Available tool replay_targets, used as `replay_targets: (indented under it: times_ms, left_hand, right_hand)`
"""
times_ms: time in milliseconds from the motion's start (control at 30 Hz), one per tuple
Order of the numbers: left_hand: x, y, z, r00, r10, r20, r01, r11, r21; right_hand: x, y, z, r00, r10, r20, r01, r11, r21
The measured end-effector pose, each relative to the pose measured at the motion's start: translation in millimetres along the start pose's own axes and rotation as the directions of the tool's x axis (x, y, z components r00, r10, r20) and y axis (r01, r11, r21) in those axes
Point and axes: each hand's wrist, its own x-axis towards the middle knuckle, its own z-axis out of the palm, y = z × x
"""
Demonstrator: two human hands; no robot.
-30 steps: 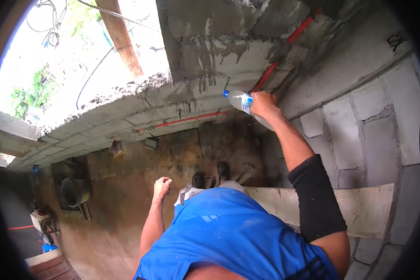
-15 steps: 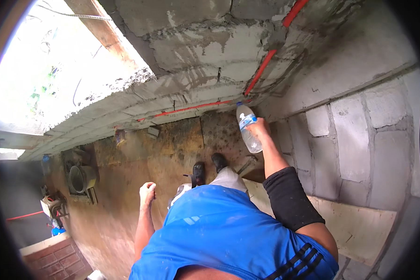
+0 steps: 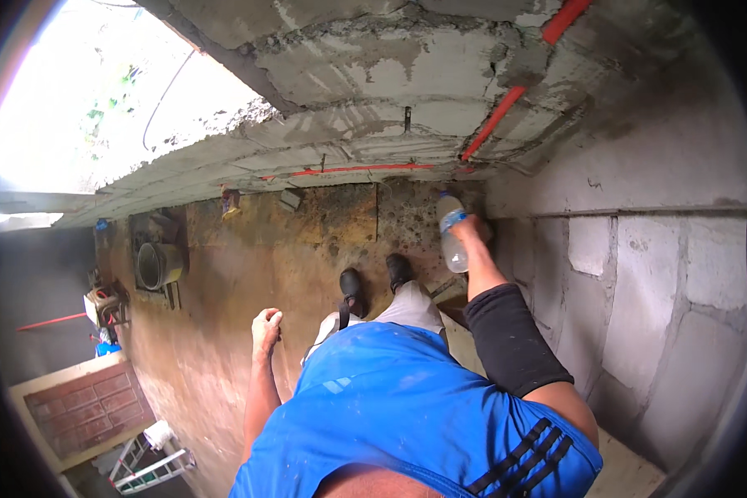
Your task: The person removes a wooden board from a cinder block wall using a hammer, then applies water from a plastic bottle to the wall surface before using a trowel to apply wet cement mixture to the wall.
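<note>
My right hand [image 3: 468, 229] is closed around the middle of a clear plastic bottle [image 3: 456, 254] with a blue cap and a blue label. The bottle leans a little, cap end away from me, near the corner where the block walls meet. Low at my left side, apart from everything, hangs my left hand [image 3: 266, 329]. Its fingers are curled in, and the picture does not show whether anything small is inside them. A black sleeve [image 3: 515, 336] covers my right elbow. My dark shoes [image 3: 399, 268] stand on the stained floor.
A rough block wall [image 3: 373, 66] with red conduit [image 3: 494, 124] rises ahead, with a bright opening at its left. Another block wall [image 3: 647, 266] stands close on my right. Leftward are a bucket [image 3: 159, 266], a brown panelled door [image 3: 91, 407] and a ladder [image 3: 153, 473].
The view has shifted, bringing the ladder and more of the door into sight. My right hand keeps its hold on the bottle. My left hand stays low at my side, fingers curled.
</note>
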Motion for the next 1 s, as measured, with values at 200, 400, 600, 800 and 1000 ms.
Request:
replay_targets:
  times_ms: [200,400,600,800,1000]
  left_hand:
    - [-31.8,-35.8,0.7,0.984,-0.175,-0.029,0.173,0.982,-0.081]
    - [-3.8,21.6,4.9,1.000,-0.002,-0.014,0.002,1.000,0.018]
    - [18.4,45.5,-0.4,0.997,0.070,0.012,-0.069,0.996,-0.062]
    - [34.1,10.8,3.4,0.995,0.074,0.064,-0.070,0.995,-0.071]
    - [48.4,-37.1,-4.9,0.994,0.045,0.096,-0.032,0.990,-0.136]
  right_hand:
    - [-56.6,-47.8,-73.7,0.997,-0.041,0.069,0.048,0.994,-0.103]
    - [-35.5,-51.1,-31.0,0.987,-0.122,0.110,0.134,0.984,-0.116]
    - [-20.1,-35.1,-93.6,0.999,-0.025,-0.021,0.022,0.991,-0.129]
    - [-49.1,-29.8,-160.6,0.975,-0.098,-0.200,0.056,0.977,-0.207]
    - [-118.1,-42.1,-231.9,0.901,-0.318,-0.296,0.236,0.930,-0.281]
